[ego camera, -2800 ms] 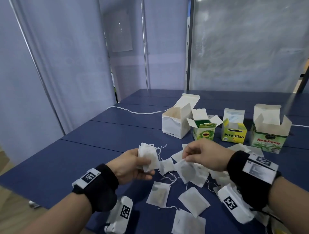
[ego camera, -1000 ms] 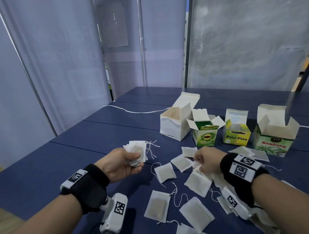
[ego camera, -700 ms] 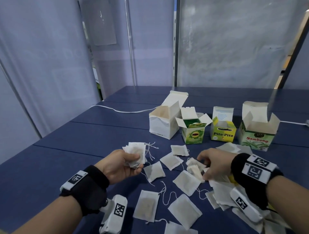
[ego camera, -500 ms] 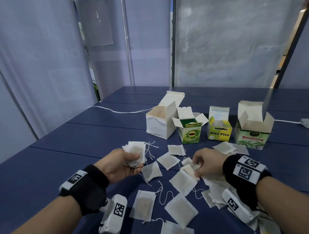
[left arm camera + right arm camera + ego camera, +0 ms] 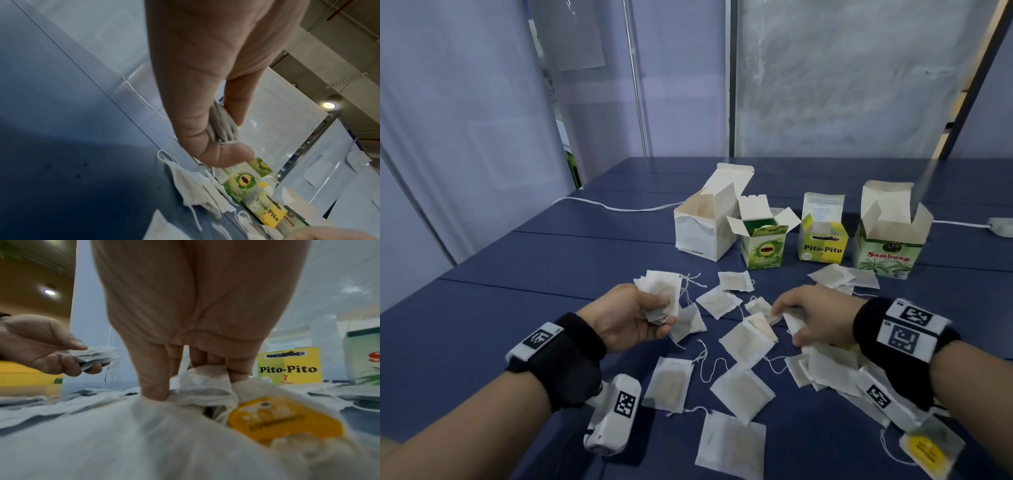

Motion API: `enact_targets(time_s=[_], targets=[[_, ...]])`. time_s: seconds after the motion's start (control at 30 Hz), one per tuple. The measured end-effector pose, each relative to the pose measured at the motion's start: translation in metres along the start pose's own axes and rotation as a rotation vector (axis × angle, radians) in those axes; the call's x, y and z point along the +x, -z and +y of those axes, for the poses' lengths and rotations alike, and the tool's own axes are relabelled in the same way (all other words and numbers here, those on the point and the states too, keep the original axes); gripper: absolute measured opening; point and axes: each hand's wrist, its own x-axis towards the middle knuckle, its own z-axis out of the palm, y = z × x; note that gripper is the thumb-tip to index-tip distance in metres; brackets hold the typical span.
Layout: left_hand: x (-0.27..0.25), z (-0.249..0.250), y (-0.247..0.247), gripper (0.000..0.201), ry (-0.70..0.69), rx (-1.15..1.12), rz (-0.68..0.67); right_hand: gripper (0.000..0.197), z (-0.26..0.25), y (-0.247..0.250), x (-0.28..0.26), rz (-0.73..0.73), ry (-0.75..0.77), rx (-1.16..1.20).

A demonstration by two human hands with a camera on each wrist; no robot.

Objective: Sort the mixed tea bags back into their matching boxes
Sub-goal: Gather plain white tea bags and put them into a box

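My left hand (image 5: 635, 317) grips a small stack of white tea bags (image 5: 662, 296), thumb on top, held just above the blue table (image 5: 482, 308); the same stack (image 5: 221, 128) shows pinched in the left wrist view. My right hand (image 5: 796, 320) reaches down into the pile of loose tea bags (image 5: 748, 339) and pinches one crumpled tea bag (image 5: 202, 382). Behind stand open boxes: a plain white box (image 5: 705, 226), a green box (image 5: 765, 248), the yellow Pito-Pito box (image 5: 822, 245) and the green-and-white Sambong box (image 5: 887, 253).
More tea bags lie scattered near the front, including one with a yellow tag (image 5: 928, 452). A white cable (image 5: 616, 207) runs across the back of the table. The table's left edge lies close to a pale curtain wall (image 5: 465, 137).
My right hand has dropped from chest height into the pile and taken hold of a bag. My left hand has kept its stack and stayed almost still. The view has shifted right.
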Motion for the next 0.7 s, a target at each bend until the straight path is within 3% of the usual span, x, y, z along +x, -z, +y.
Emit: enact_targets(time_s=[0.13,0.33,0.43,0.6,0.7], targets=[[0.001,-0.004,-0.001,0.01,-0.01,0.006,0.014,0.032,0.01,0.002,-0.004,0.166,0.055,0.237],[0.002,-0.006,-0.008,0.014,-0.006,0.036,0.016,0.015,0.025,0.009,-0.012,0.339,0.014,0.666],[0.002,-0.006,-0.018,0.014,-0.01,0.055,0.019,0.012,0.032,0.011,-0.016,0.325,-0.026,0.816],[0.005,-0.006,-0.031,0.012,-0.006,0.077,0.003,0.02,0.042,0.011,-0.018,0.284,-0.075,0.872],[0.007,-0.005,-0.036,0.015,-0.003,0.091,-0.017,0.021,0.047,0.013,-0.022,0.349,-0.076,0.926]])
